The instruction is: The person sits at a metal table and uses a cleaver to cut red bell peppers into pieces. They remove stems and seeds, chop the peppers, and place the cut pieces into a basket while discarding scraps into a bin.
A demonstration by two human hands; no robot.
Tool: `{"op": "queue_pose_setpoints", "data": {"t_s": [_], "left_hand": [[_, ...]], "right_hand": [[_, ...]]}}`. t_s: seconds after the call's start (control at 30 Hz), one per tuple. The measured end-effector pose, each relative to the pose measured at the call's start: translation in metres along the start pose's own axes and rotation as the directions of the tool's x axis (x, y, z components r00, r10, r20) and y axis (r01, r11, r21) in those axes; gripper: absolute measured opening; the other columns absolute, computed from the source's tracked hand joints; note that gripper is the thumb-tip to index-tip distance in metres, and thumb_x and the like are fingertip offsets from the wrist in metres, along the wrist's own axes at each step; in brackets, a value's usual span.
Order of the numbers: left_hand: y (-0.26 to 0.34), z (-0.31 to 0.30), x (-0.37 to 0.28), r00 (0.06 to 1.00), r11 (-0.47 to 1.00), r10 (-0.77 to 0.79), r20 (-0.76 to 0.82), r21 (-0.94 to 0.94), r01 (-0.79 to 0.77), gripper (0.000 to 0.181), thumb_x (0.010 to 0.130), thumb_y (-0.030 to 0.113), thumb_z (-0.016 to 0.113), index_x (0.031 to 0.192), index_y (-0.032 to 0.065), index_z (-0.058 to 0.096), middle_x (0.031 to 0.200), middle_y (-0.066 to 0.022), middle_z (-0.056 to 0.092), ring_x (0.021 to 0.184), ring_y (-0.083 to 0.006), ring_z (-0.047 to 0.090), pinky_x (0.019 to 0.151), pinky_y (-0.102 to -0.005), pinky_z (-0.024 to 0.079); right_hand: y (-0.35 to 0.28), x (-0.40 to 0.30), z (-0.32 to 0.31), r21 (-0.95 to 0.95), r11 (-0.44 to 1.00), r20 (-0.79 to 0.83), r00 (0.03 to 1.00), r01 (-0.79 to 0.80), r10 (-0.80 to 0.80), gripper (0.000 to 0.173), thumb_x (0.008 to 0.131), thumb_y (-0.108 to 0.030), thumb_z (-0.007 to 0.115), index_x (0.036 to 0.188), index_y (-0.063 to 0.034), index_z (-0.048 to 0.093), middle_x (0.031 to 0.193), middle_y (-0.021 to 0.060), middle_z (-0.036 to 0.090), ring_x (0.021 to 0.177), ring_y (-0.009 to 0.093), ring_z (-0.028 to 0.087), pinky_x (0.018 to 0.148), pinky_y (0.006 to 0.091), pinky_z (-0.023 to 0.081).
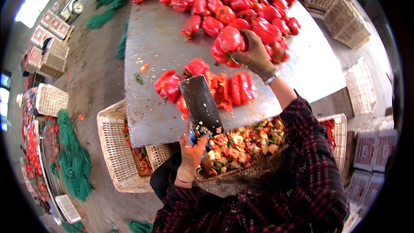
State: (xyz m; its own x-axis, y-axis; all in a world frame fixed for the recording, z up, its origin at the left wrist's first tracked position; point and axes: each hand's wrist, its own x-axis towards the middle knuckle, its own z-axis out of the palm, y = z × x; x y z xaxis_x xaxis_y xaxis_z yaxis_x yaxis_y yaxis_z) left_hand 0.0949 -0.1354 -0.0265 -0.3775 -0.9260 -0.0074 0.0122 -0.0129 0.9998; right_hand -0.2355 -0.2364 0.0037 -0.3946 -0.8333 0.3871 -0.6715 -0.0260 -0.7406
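My left hand (193, 155) grips the handle of a cleaver (201, 103) at the near edge of a metal-topped table (155, 38). The dark, broad blade points away from me, with seeds stuck on it. Around the blade lie red bell peppers (168, 84), some whole and some cut open, and a ribbed red piece (243, 88) to its right. My right hand (254, 51), in a stained glove, holds a red bell pepper (226, 43) with a green stem, beside the large pile of red peppers (242, 1) at the far side.
Below the near edge, a container holds pepper cores and scraps (242, 145). A plastic crate (113, 155) with pepper pieces stands at the left; another crate (339, 142) is at the right. Green netting (72, 158) lies on the floor. More crates (346, 22) stand beyond the table.
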Motion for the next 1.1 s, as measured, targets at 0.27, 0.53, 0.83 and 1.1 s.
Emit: {"op": "queue_pose_setpoints", "data": {"t_s": [0.27, 0.53, 0.83, 1.1], "left_hand": [[0.013, 0.077, 0.004, 0.855, 0.8, 0.403, 0.327, 0.328, -0.503, 0.054, 0.085, 0.001, 0.061, 0.136, -0.0028, 0.044, 0.095, -0.011, 0.068, 0.078, -0.0144, 0.064, 0.072, -0.0307, 0.051], [0.005, 0.141, -0.002, 0.852, 0.655, 0.284, 0.439, 0.56, -0.507, 0.061, 0.082, 0.003, 0.062, 0.137, -0.0085, 0.036, 0.08, -0.0216, 0.066, 0.068, -0.0371, 0.066, 0.06, -0.0436, 0.052], [0.038, 0.159, -0.013, 0.881, 0.474, 0.159, 0.447, 0.748, -0.465, 0.057, 0.084, 0.0, 0.058, 0.135, -0.0092, 0.035, 0.073, -0.0216, 0.063, 0.069, -0.038, 0.065, 0.059, -0.0454, 0.05], [0.044, 0.179, -0.002, 0.869, 0.305, 0.02, 0.494, 0.825, -0.476, 0.058, 0.084, 0.004, 0.056, 0.134, -0.013, 0.031, 0.068, -0.0193, 0.061, 0.068, -0.037, 0.065, 0.058, -0.0442, 0.051]], "right_hand": [[0.046, -0.146, -0.094, -0.295, 0.931, -0.029, 0.976, -0.214, 0.215, 0.076, 0.056, -0.028, 0.079, 0.124, -0.0055, 0.054, 0.115, 0.0177, 0.058, 0.111, 0.039, 0.052, 0.098, 0.0457, 0.043], [0.069, -0.174, -0.087, -0.066, 0.968, 0.005, 0.97, -0.242, 0.242, 0.087, 0.066, -0.031, 0.078, 0.14, -0.0042, 0.042, 0.134, 0.0201, 0.047, 0.125, 0.04, 0.043, 0.109, 0.0437, 0.035], [0.062, -0.174, -0.057, -0.154, 0.962, -0.208, 0.959, -0.227, 0.193, 0.061, 0.091, -0.036, 0.057, 0.137, -0.0004, 0.04, 0.132, 0.0248, 0.047, 0.12, 0.043, 0.044, 0.104, 0.047, 0.036], [0.063, -0.17, -0.055, -0.205, 0.947, -0.252, 0.949, -0.246, 0.191, 0.052, 0.089, -0.033, 0.055, 0.128, 0.0011, 0.045, 0.124, 0.0258, 0.05, 0.115, 0.044, 0.045, 0.103, 0.0481, 0.035]]}}
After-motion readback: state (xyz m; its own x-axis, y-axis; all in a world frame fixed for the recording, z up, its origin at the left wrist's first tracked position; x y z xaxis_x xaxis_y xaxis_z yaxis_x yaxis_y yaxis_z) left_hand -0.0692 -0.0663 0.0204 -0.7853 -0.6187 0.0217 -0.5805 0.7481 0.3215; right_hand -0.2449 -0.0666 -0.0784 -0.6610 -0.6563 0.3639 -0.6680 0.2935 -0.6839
